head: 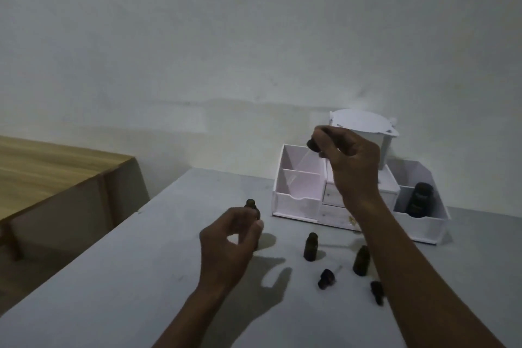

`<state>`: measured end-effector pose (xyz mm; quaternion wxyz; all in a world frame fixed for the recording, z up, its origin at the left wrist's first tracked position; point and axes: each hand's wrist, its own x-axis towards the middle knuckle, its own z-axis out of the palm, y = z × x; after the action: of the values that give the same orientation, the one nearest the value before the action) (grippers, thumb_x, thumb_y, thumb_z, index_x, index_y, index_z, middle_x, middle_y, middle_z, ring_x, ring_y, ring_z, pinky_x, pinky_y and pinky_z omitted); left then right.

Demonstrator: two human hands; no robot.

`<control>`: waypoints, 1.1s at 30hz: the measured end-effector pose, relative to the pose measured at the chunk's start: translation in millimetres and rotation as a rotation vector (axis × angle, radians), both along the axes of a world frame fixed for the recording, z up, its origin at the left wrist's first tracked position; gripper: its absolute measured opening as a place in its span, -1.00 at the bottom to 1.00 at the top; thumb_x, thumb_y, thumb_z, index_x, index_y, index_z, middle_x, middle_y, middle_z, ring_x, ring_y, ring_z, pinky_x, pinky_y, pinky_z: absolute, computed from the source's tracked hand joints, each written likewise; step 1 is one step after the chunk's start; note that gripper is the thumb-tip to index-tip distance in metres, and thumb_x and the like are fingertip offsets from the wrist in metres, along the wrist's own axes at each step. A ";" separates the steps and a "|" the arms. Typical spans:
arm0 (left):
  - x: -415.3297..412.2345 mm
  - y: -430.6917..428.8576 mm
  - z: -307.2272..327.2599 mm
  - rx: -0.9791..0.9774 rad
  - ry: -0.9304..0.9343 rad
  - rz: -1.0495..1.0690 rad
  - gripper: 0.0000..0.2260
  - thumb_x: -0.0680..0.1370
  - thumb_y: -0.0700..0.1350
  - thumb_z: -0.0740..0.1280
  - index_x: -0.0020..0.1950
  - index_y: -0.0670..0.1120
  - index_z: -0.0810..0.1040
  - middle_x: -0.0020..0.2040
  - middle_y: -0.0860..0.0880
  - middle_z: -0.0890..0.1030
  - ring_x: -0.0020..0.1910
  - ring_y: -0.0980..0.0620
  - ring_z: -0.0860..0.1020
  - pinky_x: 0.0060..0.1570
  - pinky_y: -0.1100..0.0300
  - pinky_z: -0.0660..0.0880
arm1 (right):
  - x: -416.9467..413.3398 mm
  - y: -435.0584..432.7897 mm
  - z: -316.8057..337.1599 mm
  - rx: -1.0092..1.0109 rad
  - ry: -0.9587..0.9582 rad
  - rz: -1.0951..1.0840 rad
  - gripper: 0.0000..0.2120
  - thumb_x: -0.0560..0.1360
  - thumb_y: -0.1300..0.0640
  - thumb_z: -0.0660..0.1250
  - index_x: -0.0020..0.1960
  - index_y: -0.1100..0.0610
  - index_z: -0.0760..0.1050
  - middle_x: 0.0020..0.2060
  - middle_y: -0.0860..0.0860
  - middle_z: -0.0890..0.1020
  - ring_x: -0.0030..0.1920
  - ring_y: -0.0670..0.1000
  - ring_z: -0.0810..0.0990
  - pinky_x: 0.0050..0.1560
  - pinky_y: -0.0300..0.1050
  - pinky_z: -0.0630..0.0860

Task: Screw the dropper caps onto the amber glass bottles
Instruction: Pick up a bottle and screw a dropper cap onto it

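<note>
- Bottle point(252, 206) open, gripped in my left hand point(228, 246)
- right hand point(350, 161) pinches dropper cap point(313, 144), not on yet
- two more bottles point(310, 246), loose caps point(327, 278) waiting

Premises: a plain indoor room, domestic or small workroom in character; which of the two cannot be told. Evidence: bare pale wall point(197, 37), faintly uneven; grey table point(127, 277) set against it; wooden table point(42, 172) beside it at left; white desktop organiser point(296, 200) with small drawers and open compartments; white lidded tub point(367, 127) at its back; small amber bottles point(310, 246) standing loose on the grey top; lighting dim.
</note>
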<state>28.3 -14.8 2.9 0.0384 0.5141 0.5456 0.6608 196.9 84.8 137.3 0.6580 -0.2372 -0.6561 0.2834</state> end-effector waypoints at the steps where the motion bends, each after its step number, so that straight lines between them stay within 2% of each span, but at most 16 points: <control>1: 8.4 0.5 0.2 -0.048 -0.010 -0.056 -0.87 0.47 -0.14 0.53 -0.03 0.01 0.67 -0.19 0.18 0.68 -0.14 0.23 0.65 -0.15 0.43 0.53 | 9.0 1.9 -3.6 -0.009 -0.019 -0.012 -0.84 0.50 0.14 0.44 0.06 0.13 0.66 -0.17 -0.01 0.73 -0.16 -0.07 0.73 -0.10 -0.23 0.63; 3: 22.1 5.4 -2.5 -0.160 -0.030 -0.159 -0.89 0.46 -0.13 0.53 -0.04 -0.03 0.68 -0.18 0.11 0.70 -0.14 0.22 0.67 -0.13 0.38 0.57 | 24.3 6.0 -12.6 -0.026 -0.056 -0.027 -0.85 0.50 0.15 0.43 0.05 0.14 0.66 -0.19 -0.02 0.73 -0.17 -0.09 0.72 -0.15 -0.29 0.60; 6: 36.8 17.5 -5.3 -0.354 -0.074 -0.265 -0.83 0.46 -0.09 0.53 0.03 0.04 0.65 -0.05 0.10 0.69 -0.08 0.24 0.65 -0.11 0.41 0.55 | 39.1 9.9 -24.4 -0.059 -0.063 -0.028 -0.90 0.49 0.20 0.43 -0.04 0.05 0.66 -0.28 -0.12 0.73 -0.22 -0.10 0.72 -0.15 -0.32 0.59; 11: 62.2 41.3 -15.2 -0.615 -0.155 -0.327 -0.58 0.47 -0.11 0.52 0.29 0.05 0.53 0.24 0.06 0.58 0.07 0.16 0.58 -0.18 0.41 0.51 | 50.8 16.9 -44.3 -0.103 -0.098 -0.075 -0.87 0.49 0.17 0.44 -0.09 -0.06 0.63 -0.32 -0.23 0.70 -0.22 -0.14 0.71 -0.06 -0.23 0.62; 13: 68.8 45.5 -15.5 -0.620 -0.247 -0.333 -0.53 0.45 -0.16 0.54 0.32 0.02 0.51 0.23 0.05 0.56 0.03 0.13 0.57 -0.30 0.42 0.50 | 52.0 17.9 -49.1 -0.113 -0.101 -0.072 -0.85 0.49 0.17 0.44 -0.11 -0.09 0.62 -0.34 -0.25 0.69 -0.23 -0.17 0.70 -0.11 -0.30 0.62; 15: 71.7 50.3 -13.2 -0.608 -0.313 -0.348 -0.50 0.42 -0.16 0.56 0.32 0.01 0.51 0.21 0.04 0.54 0.03 0.09 0.56 -0.33 0.42 0.50 | 52.2 19.2 -51.3 -0.120 -0.100 -0.062 -0.85 0.49 0.18 0.44 -0.12 -0.08 0.62 -0.34 -0.25 0.69 -0.24 -0.18 0.70 -0.13 -0.36 0.60; 19: 72.8 59.3 -16.8 -0.609 -0.194 -0.332 -0.42 0.30 -0.02 0.64 0.26 0.07 0.53 0.19 0.09 0.58 0.10 0.08 0.58 0.03 0.22 0.61 | 49.5 22.6 -55.8 -0.140 -0.097 -0.057 -0.85 0.49 0.16 0.44 -0.13 -0.09 0.61 -0.36 -0.26 0.68 -0.24 -0.21 0.69 -0.14 -0.40 0.57; 20: 73.9 59.5 -18.4 -0.613 -0.182 -0.342 -0.39 0.28 -0.02 0.66 0.27 0.08 0.53 0.19 0.11 0.58 0.11 0.08 0.59 0.08 0.18 0.61 | 48.8 23.2 -57.7 -0.143 -0.110 -0.054 -0.86 0.49 0.15 0.44 -0.13 -0.10 0.61 -0.35 -0.26 0.68 -0.23 -0.21 0.69 -0.15 -0.41 0.57; 22: 73.9 58.1 -21.3 -0.600 -0.159 -0.357 -0.38 0.27 -0.03 0.66 0.28 0.08 0.54 0.18 0.13 0.59 0.11 0.10 0.59 0.05 0.25 0.59 | 47.5 24.6 -61.8 -0.145 -0.145 -0.048 -0.88 0.49 0.12 0.44 -0.12 -0.11 0.62 -0.32 -0.21 0.70 -0.21 -0.16 0.70 -0.13 -0.35 0.59; 24: 71.2 56.7 -21.1 -0.574 -0.177 -0.373 -0.40 0.27 -0.04 0.66 0.27 0.05 0.57 0.17 0.11 0.62 0.09 0.11 0.60 0.01 0.28 0.58 | 46.8 26.2 -65.1 -0.150 -0.149 -0.048 -0.90 0.49 0.13 0.45 -0.11 -0.08 0.64 -0.29 -0.13 0.72 -0.21 -0.11 0.71 -0.10 -0.26 0.63; 26: 69.4 55.8 -20.0 -0.567 -0.182 -0.389 -0.45 0.29 -0.05 0.65 0.25 0.03 0.59 0.17 0.09 0.64 0.09 0.09 0.61 0.07 0.21 0.60 | 46.2 27.9 -67.1 -0.157 -0.143 -0.048 -0.92 0.48 0.14 0.45 -0.09 -0.04 0.66 -0.28 -0.07 0.73 -0.21 -0.08 0.72 -0.07 -0.19 0.65; 28: 70.2 55.2 -19.9 -0.578 -0.114 -0.388 -0.54 0.31 -0.04 0.64 0.16 0.11 0.61 0.14 0.13 0.64 0.08 0.10 0.62 0.11 0.14 0.60 | 46.3 29.3 -68.5 -0.161 -0.156 -0.053 -0.94 0.49 0.12 0.45 -0.07 -0.03 0.66 -0.26 -0.06 0.73 -0.20 -0.08 0.72 -0.04 -0.14 0.64; 31: 71.2 54.5 -20.8 -0.573 -0.067 -0.405 -0.70 0.33 -0.04 0.63 -0.06 0.21 0.61 0.05 0.15 0.67 0.04 0.12 0.64 0.08 0.14 0.62 | 45.9 30.1 -71.3 -0.164 -0.189 -0.071 -0.94 0.49 0.09 0.44 -0.07 -0.06 0.64 -0.25 -0.11 0.72 -0.20 -0.13 0.71 -0.03 -0.17 0.62; 33: 71.0 55.0 -20.5 -0.562 -0.066 -0.404 -0.73 0.36 -0.08 0.60 -0.13 0.22 0.60 0.01 0.16 0.66 0.03 0.12 0.64 0.03 0.21 0.60 | 44.9 31.2 -73.4 -0.167 -0.201 -0.075 -0.94 0.49 0.08 0.44 -0.08 -0.09 0.63 -0.25 -0.12 0.71 -0.20 -0.14 0.71 -0.04 -0.21 0.61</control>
<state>99.3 40.3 -17.6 0.3261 0.5591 0.5920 0.4802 241.8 116.1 63.9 0.5769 -0.3428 -0.6837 0.2869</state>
